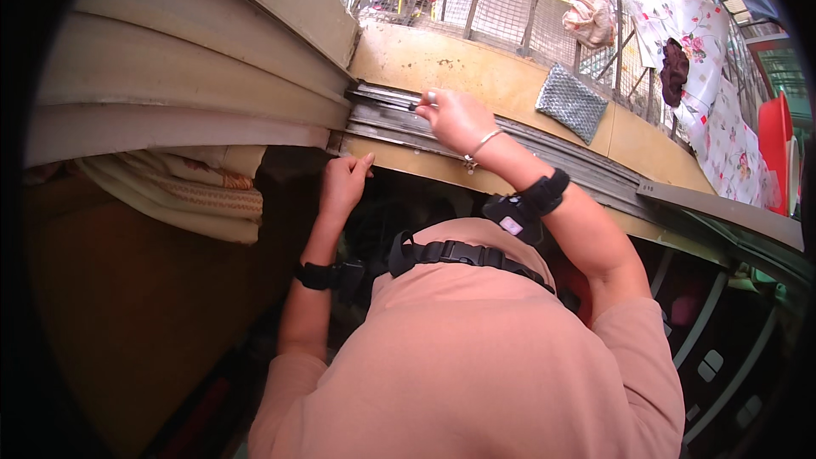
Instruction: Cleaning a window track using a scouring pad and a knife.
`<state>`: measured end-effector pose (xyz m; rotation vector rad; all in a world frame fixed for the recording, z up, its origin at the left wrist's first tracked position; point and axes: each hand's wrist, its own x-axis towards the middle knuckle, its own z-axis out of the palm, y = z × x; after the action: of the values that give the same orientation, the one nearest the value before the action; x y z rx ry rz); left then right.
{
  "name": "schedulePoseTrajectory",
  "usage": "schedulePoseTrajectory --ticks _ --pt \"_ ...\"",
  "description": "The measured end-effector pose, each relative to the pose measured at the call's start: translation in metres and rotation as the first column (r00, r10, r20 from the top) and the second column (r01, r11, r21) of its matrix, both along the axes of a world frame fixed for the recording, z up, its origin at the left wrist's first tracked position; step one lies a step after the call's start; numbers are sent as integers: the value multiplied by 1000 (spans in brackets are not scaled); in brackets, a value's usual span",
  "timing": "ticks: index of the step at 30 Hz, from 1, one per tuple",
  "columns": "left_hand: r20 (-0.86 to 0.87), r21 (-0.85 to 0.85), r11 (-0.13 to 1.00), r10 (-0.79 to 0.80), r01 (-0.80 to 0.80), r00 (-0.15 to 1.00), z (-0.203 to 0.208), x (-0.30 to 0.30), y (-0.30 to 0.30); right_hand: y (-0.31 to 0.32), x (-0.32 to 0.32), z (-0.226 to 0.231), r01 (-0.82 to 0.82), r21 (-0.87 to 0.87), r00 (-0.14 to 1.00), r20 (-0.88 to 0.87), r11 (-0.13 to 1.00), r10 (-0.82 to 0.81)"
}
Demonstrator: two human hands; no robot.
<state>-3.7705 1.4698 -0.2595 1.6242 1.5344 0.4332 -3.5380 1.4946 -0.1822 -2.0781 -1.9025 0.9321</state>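
Observation:
A metal sliding-window track runs along the sill, with grey dirt in its grooves. Over its left part is my right hand, its fingers pinched round a small thin tool with a dark tip. The tip touches or hovers just above the grooves; most of the tool is hidden by my fingers, so its kind is unclear. My left hand is closed at the sill's near edge, by the left end of the track. Whether anything is in it does not show.
A folded grey textured cloth lies on the yellowish sill. Beyond stand window bars and mesh, with hanging floral cloth and a red plastic item. A curtain hangs at left; a sliding window frame is at right.

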Motion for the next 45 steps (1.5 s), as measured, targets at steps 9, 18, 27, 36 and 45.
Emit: schedulePoseTrajectory --ticks 9,18,27,36,45 --pt "-14 -1 1000 -18 18 1000 -3 5 1 -20 23 29 9 93 993 113 996 -20" --pt "90 55 998 14 -19 996 -10 -3 -1 -52 68 9 85 -33 995 53 996 -83" --pt "48 12 999 -33 32 998 -13 -4 3 -133 169 2 305 -40 942 -138 952 -307" --pt "12 37 997 -64 63 998 -13 5 6 -138 198 -10 49 329 966 223 943 -128" --pt "-13 56 998 -24 25 1000 -6 7 -6 -85 210 -44 0 554 944 276 832 -184"
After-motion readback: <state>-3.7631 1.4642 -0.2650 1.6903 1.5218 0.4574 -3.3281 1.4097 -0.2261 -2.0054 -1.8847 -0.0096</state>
